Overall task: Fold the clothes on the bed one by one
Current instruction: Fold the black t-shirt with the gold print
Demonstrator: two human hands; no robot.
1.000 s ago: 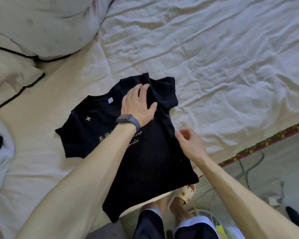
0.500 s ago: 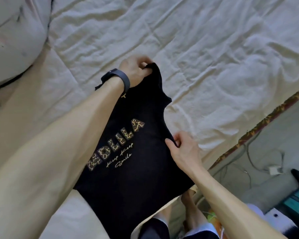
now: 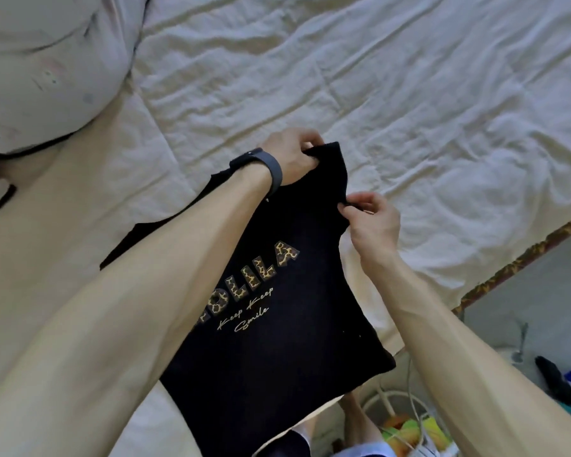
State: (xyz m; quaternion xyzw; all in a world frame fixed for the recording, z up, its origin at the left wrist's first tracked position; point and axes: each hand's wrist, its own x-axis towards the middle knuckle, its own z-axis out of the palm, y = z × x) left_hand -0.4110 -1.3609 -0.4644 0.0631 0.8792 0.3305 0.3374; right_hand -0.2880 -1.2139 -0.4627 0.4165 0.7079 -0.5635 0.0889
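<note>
A black T-shirt with leopard-print lettering and the script "Keep Keep Smile" lies print-up at the near edge of the bed, its hem hanging over the edge. My left hand, with a dark watch on the wrist, grips the shirt's top far corner. My right hand pinches the shirt's right edge just below that corner. My left forearm crosses over the shirt and hides its left part.
A large pale pillow lies at the upper left. The bed's patterned border runs diagonally at right, with grey floor, cables and a white wire basket of colourful items below. My legs show under the shirt's hem.
The shirt was turned from its back to print-up. My left hand went from pressing flat to gripping the top corner. My right hand moved up the right edge toward that corner.
</note>
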